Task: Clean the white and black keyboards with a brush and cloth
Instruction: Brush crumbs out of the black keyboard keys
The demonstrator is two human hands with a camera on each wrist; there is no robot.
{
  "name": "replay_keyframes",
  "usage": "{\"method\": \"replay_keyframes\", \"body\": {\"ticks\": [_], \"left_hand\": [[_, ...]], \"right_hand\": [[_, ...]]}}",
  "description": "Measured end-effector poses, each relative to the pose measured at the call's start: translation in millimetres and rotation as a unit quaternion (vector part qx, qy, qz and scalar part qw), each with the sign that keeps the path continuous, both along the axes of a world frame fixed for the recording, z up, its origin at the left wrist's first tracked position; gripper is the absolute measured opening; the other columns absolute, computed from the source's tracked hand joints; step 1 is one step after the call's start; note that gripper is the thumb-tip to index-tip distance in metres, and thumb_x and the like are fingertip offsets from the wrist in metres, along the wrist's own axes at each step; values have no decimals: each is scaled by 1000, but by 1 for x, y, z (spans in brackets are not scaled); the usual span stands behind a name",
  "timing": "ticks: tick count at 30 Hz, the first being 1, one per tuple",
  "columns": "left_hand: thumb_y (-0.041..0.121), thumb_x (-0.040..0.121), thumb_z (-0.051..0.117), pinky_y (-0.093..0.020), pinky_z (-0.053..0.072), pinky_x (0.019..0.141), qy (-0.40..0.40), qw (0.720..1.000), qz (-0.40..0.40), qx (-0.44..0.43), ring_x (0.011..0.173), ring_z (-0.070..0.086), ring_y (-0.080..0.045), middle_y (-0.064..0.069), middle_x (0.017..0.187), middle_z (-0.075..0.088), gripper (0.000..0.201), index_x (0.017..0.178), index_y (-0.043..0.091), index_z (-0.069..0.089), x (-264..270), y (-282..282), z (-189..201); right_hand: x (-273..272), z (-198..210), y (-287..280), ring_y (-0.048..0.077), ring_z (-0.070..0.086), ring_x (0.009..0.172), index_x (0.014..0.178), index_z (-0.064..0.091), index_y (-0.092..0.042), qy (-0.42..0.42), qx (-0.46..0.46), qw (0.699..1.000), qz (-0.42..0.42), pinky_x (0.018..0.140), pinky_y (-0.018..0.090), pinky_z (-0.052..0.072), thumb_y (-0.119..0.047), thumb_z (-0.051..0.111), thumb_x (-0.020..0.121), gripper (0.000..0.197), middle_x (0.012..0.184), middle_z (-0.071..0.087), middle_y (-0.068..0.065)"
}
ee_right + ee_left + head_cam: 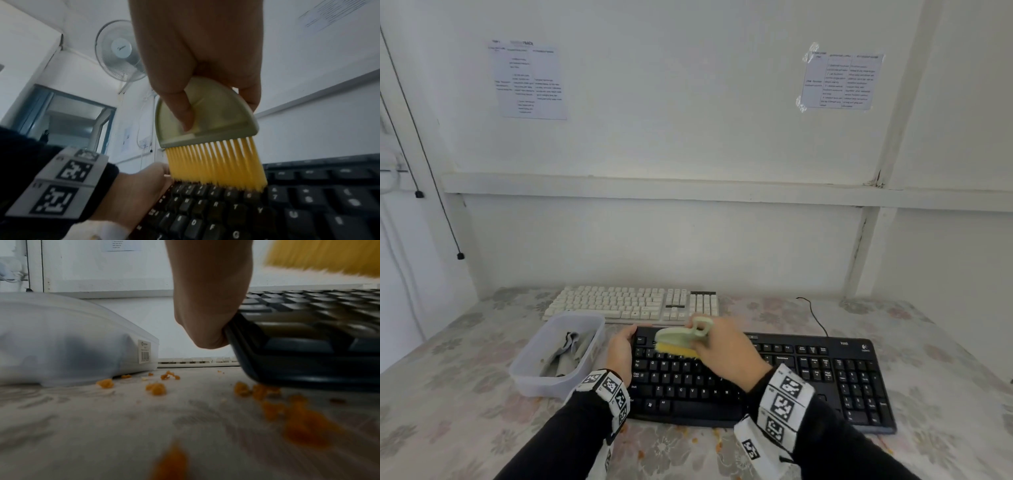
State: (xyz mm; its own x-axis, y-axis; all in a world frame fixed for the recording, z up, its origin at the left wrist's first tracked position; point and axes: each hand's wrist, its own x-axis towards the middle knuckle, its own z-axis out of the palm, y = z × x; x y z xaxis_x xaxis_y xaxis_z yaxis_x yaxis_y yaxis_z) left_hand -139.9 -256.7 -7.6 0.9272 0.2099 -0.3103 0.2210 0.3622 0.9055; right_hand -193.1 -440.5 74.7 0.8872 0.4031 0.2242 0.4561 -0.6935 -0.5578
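Two hands work at the black keyboard point(756, 377) on the flowered surface point(465, 428). Left of the left grip: clear tub point(558, 353) with a grey cloth point(570, 346) inside, just beside the keyboard's left end. Left hand point(621, 353) grips that left end, thumb on the top edge; the left wrist view shows that end raised off the surface, orange crumbs point(156, 388) lying under and beside it. Right hand point(726, 353) holds the brush point(683, 339) by its green handle, fingers curled round it, thumb pressed on the flat face; yellow bristles point(216, 164) touch the number row near the left grip. White keyboard point(633, 305) lies beyond both grips, just behind the black one, toward the wall.
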Motion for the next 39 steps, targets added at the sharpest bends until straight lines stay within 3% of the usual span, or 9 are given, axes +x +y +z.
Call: {"method": "replay_keyframes", "body": {"ticks": [3,7,9,12,17,22,29,35,39], "left_hand": [[20,99,32,-36,49,72,-27,998,16,47,82,61,-31,-18,88,67,40,96,1,67,2,2,-1],[17,98,34,-37,47,80,-39,997,22,62,86,60,-30,-18,91,67,39,93,0,68,1,1,-2],[18,98,34,-36,48,73,-25,998,23,48,81,60,-29,-17,87,66,38,90,2,68,2,2,-3],[22,96,37,-38,50,75,-10,1000,11,15,82,61,-33,-24,94,66,39,102,-3,67,2,4,-2],[27,93,43,-37,50,72,10,1000,-2,-28,74,61,-33,-20,87,64,35,99,3,67,1,3,-1],[26,97,39,-34,49,65,13,999,-15,-47,61,61,-28,-11,64,66,36,83,9,67,6,2,-5],[28,98,37,-37,50,68,17,999,-14,-38,69,61,-30,-11,67,66,37,83,10,66,5,2,-4],[28,98,36,-36,49,66,18,999,-12,-39,65,62,-28,-12,69,66,39,82,10,66,4,-1,-2],[31,99,36,-36,49,66,19,999,-16,-43,68,61,-28,-12,69,67,40,85,9,65,1,-2,0]], "right_hand": [[5,-8,23,22,58,93,106,61,-17,-20,-38,999,16,78,31,47,-9,51,89,21,103,65,4],[9,-12,34,24,58,98,110,60,-15,-25,-39,998,38,76,28,41,-5,51,88,26,106,65,7],[9,-12,36,24,58,97,107,59,-15,-30,-56,997,43,78,30,43,-5,50,88,23,105,65,7],[11,-15,33,29,57,91,98,55,-16,-48,-98,994,20,77,37,48,-4,49,86,18,99,64,8],[13,-19,17,17,45,78,82,40,-24,-41,-105,994,3,69,30,41,-3,50,86,24,85,51,-5],[10,-22,-8,17,48,79,82,45,-24,-31,-89,995,-22,70,31,46,-3,50,86,22,85,53,-6],[-1,-26,-59,22,56,87,93,56,-20,-17,-107,989,-101,73,33,46,-8,51,85,15,96,63,1],[-5,-26,-109,21,56,78,60,36,-42,-7,-92,980,-174,62,31,44,-7,55,83,45,81,61,-3],[-5,-28,-145,19,58,72,57,47,-44,-4,-71,973,-221,62,33,46,-8,61,80,44,75,63,-3]]}}
